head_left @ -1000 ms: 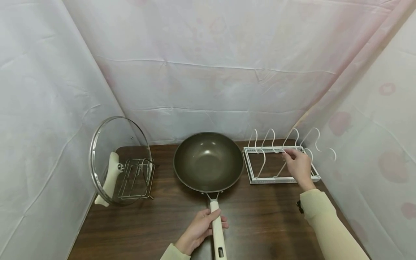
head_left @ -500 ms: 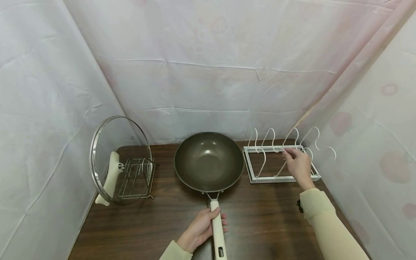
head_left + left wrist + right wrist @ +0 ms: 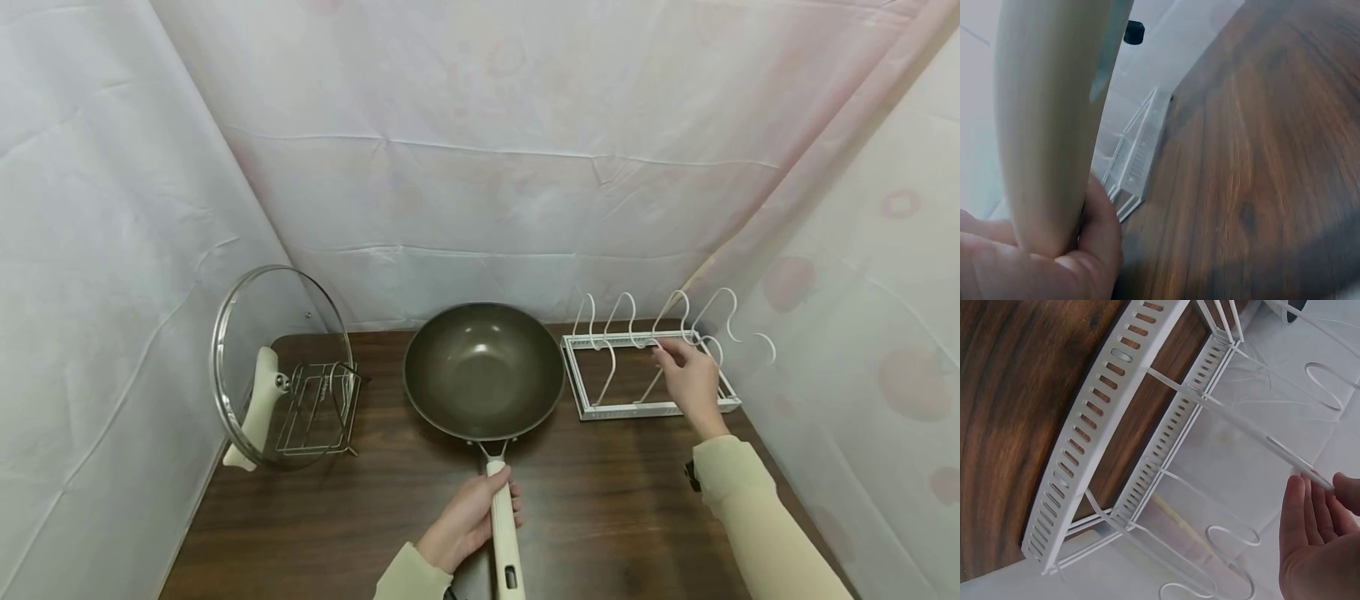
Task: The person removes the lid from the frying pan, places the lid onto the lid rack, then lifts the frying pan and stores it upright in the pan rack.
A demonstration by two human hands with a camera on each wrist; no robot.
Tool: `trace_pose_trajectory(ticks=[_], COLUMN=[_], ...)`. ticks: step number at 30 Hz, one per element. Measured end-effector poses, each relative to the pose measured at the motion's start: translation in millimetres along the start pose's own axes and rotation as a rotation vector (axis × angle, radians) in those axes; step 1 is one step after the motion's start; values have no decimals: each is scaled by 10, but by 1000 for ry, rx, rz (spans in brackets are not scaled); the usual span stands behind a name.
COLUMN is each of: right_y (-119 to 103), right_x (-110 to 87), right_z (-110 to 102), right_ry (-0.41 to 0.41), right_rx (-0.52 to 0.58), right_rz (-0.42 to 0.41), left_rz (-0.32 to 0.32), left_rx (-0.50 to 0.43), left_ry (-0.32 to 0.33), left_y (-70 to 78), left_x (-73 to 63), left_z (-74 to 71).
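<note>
A dark wok (image 3: 483,371) with a cream handle (image 3: 507,550) sits mid-table, its handle pointing toward me. My left hand (image 3: 467,515) grips that handle near the bowl end, thumb on top and fingers round underneath. Close up in the left wrist view, the handle (image 3: 1047,137) rises out of the curled hand (image 3: 1088,262). To the right stands a white pan rack (image 3: 630,411) with several curved wire dividers. My right hand (image 3: 692,385) pinches one divider (image 3: 1254,431) near its upper end between thumb and fingers, as the right wrist view shows.
At the left, a glass lid (image 3: 217,358) with a cream lid handle (image 3: 262,404) stands tilted in a wire holder (image 3: 318,408). Pale curtains (image 3: 480,208) enclose the brown wooden table (image 3: 600,508) at the back and both sides.
My left hand has slid slightly forward along the wok handle, its fingers closing further round it. The right hand keeps pinching the divider; the wok and lid stay put.
</note>
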State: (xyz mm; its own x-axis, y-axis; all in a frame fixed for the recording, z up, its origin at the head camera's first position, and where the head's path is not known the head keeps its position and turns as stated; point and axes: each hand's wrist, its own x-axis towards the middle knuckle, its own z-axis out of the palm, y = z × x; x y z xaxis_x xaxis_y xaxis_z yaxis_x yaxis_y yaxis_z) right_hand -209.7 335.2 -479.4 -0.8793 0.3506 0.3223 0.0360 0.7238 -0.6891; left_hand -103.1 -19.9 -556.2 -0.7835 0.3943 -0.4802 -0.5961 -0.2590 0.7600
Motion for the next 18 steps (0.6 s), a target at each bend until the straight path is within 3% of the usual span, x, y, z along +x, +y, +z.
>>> trace_pose_trajectory(ticks=[5,8,10,14,18], right_y=[26,14,-1,-35,-87], right_x=[-60,-123,-183,-362,-590], right_z=[0,-9,-21,-49,-76], right_ry=[-32,-49,-56,-63,-42], right_rx=[-1,-2,-2,19,34], right_rz=[26,31,43,68,62], left_rz=[48,55,13,-124,-183], left_rx=[80,86,37,-81,-108], left_ry=[135,180,148,22,-17], left_y=[-63,-101,-93,-6,59], left_x=[41,77,113,185,225], left_z=[113,145,136,77,54])
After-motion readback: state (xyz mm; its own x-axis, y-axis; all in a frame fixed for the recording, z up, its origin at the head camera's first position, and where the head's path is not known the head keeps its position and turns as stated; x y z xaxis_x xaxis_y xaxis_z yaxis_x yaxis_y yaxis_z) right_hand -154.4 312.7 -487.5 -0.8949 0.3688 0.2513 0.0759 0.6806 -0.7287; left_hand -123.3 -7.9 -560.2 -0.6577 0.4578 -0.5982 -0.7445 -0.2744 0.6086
